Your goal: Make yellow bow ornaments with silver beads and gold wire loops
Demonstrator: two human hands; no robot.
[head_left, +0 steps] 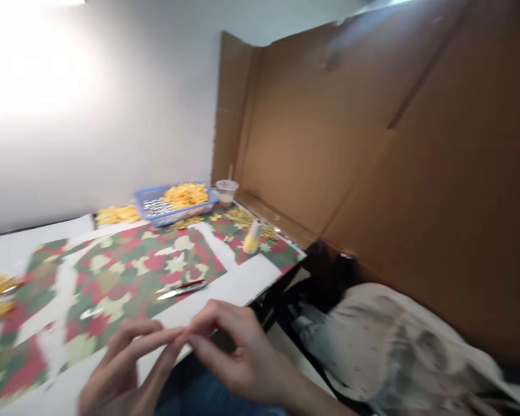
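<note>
Pointed tool [182,290] beyond right hand [246,353]

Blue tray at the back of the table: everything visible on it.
The blue tray is shallow and roughly rectangular, with a raised rim and see-through-looking walls; it looks like plastic. It sits upright and uncovered at the table's far side, angled to the view. Yellow-orange pieces are heaped towards its right, silvery pieces lie at the left; blur hides their detail. A lidded cup stands close by its right end; contact is unclear. Neither left hand nor right hand touches it.
</note>
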